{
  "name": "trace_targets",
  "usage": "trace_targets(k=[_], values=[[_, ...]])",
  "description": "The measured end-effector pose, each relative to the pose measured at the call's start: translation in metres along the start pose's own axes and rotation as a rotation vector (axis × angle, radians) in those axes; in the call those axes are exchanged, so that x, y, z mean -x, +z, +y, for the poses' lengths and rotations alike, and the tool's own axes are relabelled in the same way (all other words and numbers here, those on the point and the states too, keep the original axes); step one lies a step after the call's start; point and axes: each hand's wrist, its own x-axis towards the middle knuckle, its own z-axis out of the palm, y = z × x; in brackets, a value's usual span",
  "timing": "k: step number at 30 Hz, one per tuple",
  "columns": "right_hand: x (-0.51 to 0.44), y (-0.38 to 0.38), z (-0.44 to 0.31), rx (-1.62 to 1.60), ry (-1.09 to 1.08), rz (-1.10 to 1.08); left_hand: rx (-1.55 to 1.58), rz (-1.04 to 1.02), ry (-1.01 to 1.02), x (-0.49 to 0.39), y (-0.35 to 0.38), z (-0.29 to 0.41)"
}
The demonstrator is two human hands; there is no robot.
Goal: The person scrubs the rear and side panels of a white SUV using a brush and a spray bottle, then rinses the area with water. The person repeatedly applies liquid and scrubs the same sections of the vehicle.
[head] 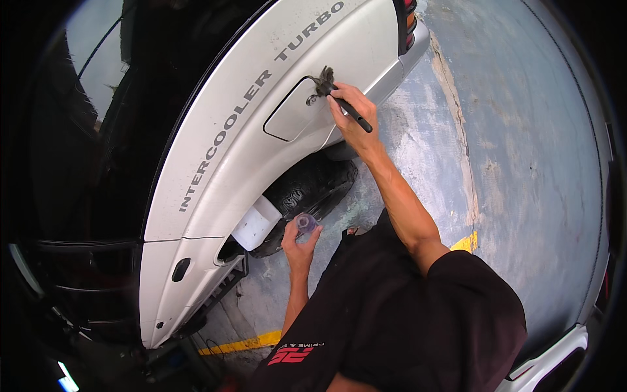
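Observation:
My right hand grips a black detailing brush by its handle. The brush's dark, splayed bristles touch the white body panel of a pickup truck, at the upper edge of its fuel-filler flap. The flap is closed, and a small round lock sits on it, just left of the brush head. Lower down, my left hand holds a small clear bottle between thumb and fingers, near the rear wheel. What the bottle contains cannot be told.
A white plastic container rests against the black rear tyre in the wheel arch. A side step juts out below the body. Worn concrete floor bears a yellow line. Part of a white vehicle shows lower right.

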Motion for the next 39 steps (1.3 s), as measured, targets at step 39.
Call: trace_targets(k=[39], values=[[0.022,0.001,0.002,0.072,0.038,0.022,0.020,0.028,0.027,0.005,-0.010,-0.012]])
